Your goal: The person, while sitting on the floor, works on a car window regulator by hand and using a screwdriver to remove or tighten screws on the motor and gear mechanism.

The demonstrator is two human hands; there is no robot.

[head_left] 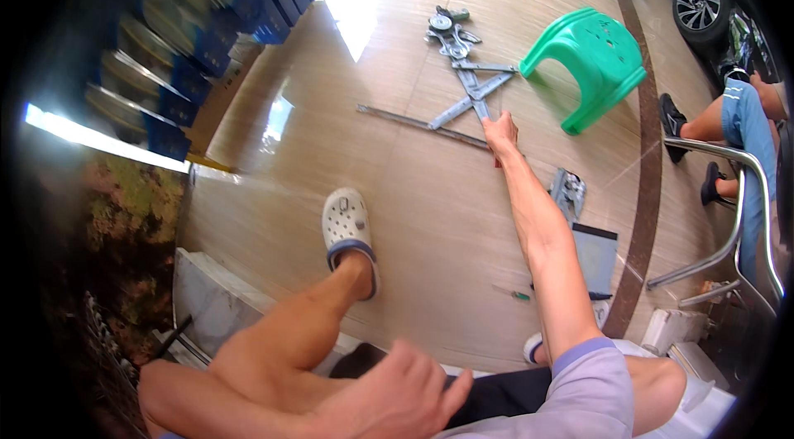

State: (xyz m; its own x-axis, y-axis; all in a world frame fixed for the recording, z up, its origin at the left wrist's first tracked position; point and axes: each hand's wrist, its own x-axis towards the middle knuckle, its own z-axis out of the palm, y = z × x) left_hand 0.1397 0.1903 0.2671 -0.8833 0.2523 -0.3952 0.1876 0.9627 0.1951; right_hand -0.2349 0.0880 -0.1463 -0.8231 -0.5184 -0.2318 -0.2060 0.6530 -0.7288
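Observation:
My right hand (501,135) reaches far forward, its fingers closed around the lower end of a scissor-type car window regulator (473,92). The regulator is grey metal with crossed arms and a long rail (397,119) across its near end. At its far end sits a round motor and gear part (445,23). A small red bit shows just under my hand. Over my lap, my left hand (389,393) is slightly blurred, loosely curled with one digit standing apart, and no object shows in it.
A green plastic stool (591,59) stands right of the regulator. Near my right forearm lie a small metal mechanism (567,193) and a grey flat panel (595,257). Blue boxes (273,5) line the left. Another person's legs (703,121), a metal-framed chair (744,159) and a car wheel (700,1) are at right.

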